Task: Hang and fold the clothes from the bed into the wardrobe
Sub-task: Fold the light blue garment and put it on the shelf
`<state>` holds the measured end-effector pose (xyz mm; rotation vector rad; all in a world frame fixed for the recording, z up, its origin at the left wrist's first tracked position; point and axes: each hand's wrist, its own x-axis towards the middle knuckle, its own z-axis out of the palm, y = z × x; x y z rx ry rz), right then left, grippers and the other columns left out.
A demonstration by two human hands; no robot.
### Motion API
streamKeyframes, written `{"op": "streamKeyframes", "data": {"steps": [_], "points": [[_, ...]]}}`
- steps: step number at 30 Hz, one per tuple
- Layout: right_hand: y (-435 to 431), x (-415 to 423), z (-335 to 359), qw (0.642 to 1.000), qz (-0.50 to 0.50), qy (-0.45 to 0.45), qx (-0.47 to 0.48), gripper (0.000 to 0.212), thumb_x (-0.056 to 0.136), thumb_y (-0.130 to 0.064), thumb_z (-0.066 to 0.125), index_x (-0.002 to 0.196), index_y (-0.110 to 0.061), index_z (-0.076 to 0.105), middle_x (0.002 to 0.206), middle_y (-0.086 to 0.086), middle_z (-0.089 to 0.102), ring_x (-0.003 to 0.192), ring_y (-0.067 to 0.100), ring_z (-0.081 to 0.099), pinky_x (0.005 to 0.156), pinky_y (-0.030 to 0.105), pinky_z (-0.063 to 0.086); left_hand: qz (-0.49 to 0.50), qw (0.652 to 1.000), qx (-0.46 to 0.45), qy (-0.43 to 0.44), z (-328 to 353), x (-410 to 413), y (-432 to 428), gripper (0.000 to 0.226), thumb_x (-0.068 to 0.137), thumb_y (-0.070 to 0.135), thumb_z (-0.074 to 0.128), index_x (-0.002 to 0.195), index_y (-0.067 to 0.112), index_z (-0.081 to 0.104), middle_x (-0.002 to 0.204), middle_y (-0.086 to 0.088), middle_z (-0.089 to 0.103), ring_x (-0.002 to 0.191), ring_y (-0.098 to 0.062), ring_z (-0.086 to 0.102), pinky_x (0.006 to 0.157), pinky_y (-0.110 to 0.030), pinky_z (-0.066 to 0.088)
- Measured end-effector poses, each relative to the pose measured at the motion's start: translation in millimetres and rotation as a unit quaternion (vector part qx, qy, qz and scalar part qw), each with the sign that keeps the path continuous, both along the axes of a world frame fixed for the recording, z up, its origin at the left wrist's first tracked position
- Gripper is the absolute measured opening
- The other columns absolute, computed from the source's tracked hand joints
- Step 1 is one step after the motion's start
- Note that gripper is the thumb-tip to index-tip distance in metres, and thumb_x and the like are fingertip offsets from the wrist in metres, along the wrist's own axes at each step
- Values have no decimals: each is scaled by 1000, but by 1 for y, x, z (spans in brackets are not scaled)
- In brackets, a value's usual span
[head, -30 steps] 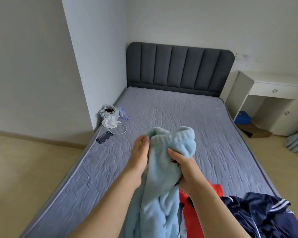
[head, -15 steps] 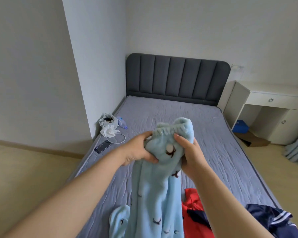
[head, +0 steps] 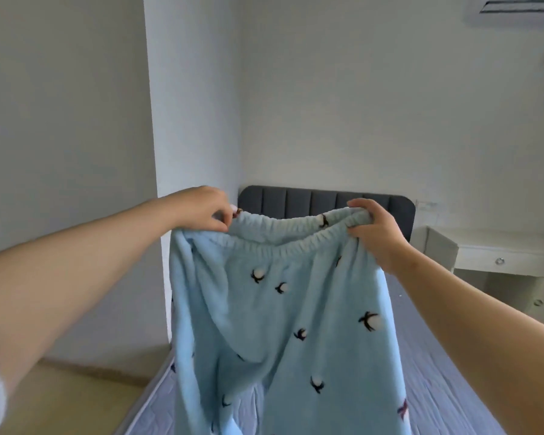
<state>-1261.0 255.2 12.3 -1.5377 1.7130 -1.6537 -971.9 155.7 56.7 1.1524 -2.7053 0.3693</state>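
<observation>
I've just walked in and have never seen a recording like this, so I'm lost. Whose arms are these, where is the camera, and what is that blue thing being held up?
There is no machine here. These are a person's two bare arms, filmed by one wide-angle camera worn on the head, looking forward and down, so you see roughly what the person sees. The left hand pinches one end of the elastic waistband and the right hand grips the other end. Together they hold up light blue fleecy pants printed with small dark and white motifs. The pants hang in front of a bed with a grey quilted mattress and a dark padded headboard. They hide much of the bed, so I cannot tell what else lies on it. A white desk with drawers stands to the right.
</observation>
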Motion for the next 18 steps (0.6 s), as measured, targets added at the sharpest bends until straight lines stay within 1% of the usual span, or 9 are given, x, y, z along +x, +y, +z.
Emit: {"op": "streamKeyframes", "data": {"steps": [2, 4, 6, 8, 11, 13, 14, 16, 18], "points": [[-4, -3, 18, 999, -17, 42, -10, 32, 82, 4, 51, 96, -25, 58, 79, -5, 50, 66, 11, 45, 55, 23, 39, 37, 997, -45, -54, 25, 6, 4, 33, 77, 56, 63, 90, 26, 67, 97, 8, 50, 91, -12, 54, 71, -25, 42], [-6, -4, 36, 996, -36, 75, -25, 24, 83, 2, 52, 91, -21, 56, 73, -5, 49, 61, 10, 42, 51, 22, 34, 90, 979, -102, -154, 45, 10, 9, 49, 67, 73, 59, 96, 33, 62, 99, 13, 41, 86, -10, 49, 57, -23, 33], [-7, -6, 54, 993, -52, 100, -34, 21, 84, 0, 52, 91, -19, 55, 71, -4, 48, 58, 10, 40, 48, 22, 31, 107, 952, -143, -248, 59, 14, 11, 54, 63, 74, 61, 102, 36, 60, 104, 12, 37, 90, -12, 51, 55, -24, 30], [-5, -6, 69, 990, -63, 122, -44, 21, 85, 0, 50, 93, -19, 56, 74, -2, 50, 59, 11, 41, 48, 22, 32, 98, 942, -179, -265, 67, 19, 10, 42, 69, 63, 63, 99, 33, 63, 111, 9, 41, 96, -16, 54, 61, -25, 37], [-2, -2, 81, 981, -65, 172, -58, 32, 88, 3, 44, 103, -17, 64, 94, 5, 59, 72, 16, 52, 59, 23, 40, 91, 971, -191, -113, 84, 32, 11, 15, 83, 38, 58, 81, 25, 65, 107, 3, 49, 95, -19, 56, 63, -25, 39], [-3, 1, 84, 962, -70, 263, -33, 41, 89, 5, 40, 114, -16, 66, 111, 9, 60, 97, 25, 56, 76, 24, 40, 95, 982, -164, -10, 97, 42, 10, 13, 84, 24, 60, 72, 19, 62, 91, -1, 50, 94, -24, 57, 68, -27, 41], [-5, 3, 85, 948, -72, 309, -13, 43, 89, 5, 39, 114, -16, 65, 114, 10, 59, 102, 27, 55, 78, 24, 37, 101, 983, -151, 15, 103, 47, 9, 13, 83, 20, 61, 71, 14, 62, 86, -4, 53, 92, -27, 58, 71, -29, 42], [-7, 7, 85, 928, -72, 365, 16, 37, 89, 3, 37, 108, -13, 65, 109, 11, 56, 95, 27, 51, 74, 25, 35, 122, 984, -121, 50, 111, 56, 8, 15, 81, 17, 61, 68, 10, 61, 83, -9, 63, 86, -27, 59, 72, -31, 46], [-7, 11, 88, 926, -80, 370, 18, 27, 93, -2, 36, 102, -10, 60, 97, 9, 51, 86, 25, 48, 66, 26, 32, 144, 981, -83, 95, 115, 61, 10, 19, 78, 17, 63, 61, 15, 55, 78, -8, 64, 78, -25, 57, 65, -29, 42]]}}
